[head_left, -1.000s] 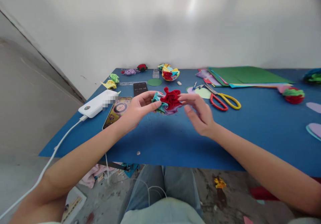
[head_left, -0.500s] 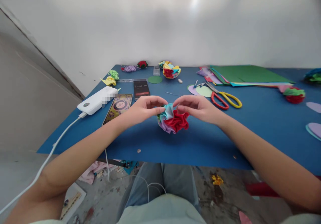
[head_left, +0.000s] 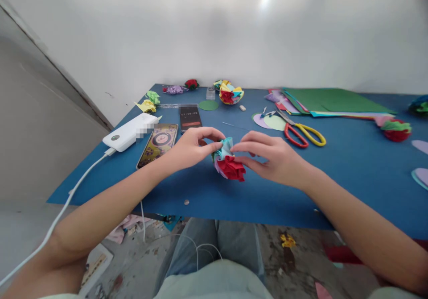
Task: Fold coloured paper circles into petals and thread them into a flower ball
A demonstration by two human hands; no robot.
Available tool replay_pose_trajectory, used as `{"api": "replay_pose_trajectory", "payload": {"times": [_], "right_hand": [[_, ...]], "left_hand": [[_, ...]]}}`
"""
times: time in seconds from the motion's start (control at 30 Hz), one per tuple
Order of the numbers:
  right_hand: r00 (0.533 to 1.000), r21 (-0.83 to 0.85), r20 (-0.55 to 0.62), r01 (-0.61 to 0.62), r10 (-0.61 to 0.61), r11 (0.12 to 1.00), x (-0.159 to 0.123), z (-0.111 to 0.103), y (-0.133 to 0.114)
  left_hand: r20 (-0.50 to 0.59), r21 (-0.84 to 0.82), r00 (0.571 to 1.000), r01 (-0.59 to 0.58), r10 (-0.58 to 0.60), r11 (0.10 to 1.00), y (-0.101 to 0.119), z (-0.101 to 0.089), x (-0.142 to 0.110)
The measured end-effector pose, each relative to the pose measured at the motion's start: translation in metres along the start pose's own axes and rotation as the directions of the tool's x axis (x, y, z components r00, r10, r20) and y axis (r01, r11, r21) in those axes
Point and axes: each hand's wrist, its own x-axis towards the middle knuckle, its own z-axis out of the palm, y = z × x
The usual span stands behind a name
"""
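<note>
Between my hands, just above the blue tabletop, is a ruffled flower ball (head_left: 231, 168) with red, light blue, lilac and green folded parts that look like paper or felt. My left hand (head_left: 197, 147) pinches its light blue part from the left, thumb and fingers closed on the edge. From the right, my right hand (head_left: 270, 156) has thumb and fingertips closed on the ball where blue meets red. The underside of the ball is hidden.
Beyond my hands lie scissors (head_left: 301, 131), oval cutouts (head_left: 274, 122), a sheet stack (head_left: 334, 100) and a finished colourful ball (head_left: 231, 94). To the left are two phones (head_left: 158, 145) and a white power bank (head_left: 129, 134) with its cable. The table's front edge is close to me.
My right hand has turned and slid lower along the ball's right side. The red part now looks narrower and tilted downward. My left hand keeps its pinch.
</note>
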Motion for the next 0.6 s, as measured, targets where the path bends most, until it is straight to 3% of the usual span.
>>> {"api": "replay_pose_trajectory", "payload": {"times": [0.07, 0.17, 0.47, 0.6], "right_hand": [[0.996, -0.048, 0.075, 0.059, -0.055, 0.997, -0.002, 0.0, -0.005], [0.989, -0.067, 0.141, 0.043, -0.033, 0.997, -0.005, 0.002, -0.007], [0.993, -0.051, 0.023, -0.116, 0.118, 0.992, -0.004, 0.01, -0.005], [0.997, -0.088, 0.067, -0.017, 0.023, 0.996, -0.004, 0.012, -0.002]], "left_hand": [[0.0, 0.002, 1.0, -0.003, 0.003, 1.0, 0.001, 0.001, -0.001], [-0.002, 0.008, 1.0, -0.02, 0.02, 1.0, 0.004, 0.002, -0.002], [0.014, 0.042, 0.993, -0.117, 0.117, 0.992, 0.01, 0.005, -0.007], [0.014, 0.084, 0.989, -0.146, 0.146, 0.986, 0.013, 0.003, -0.01]]}}
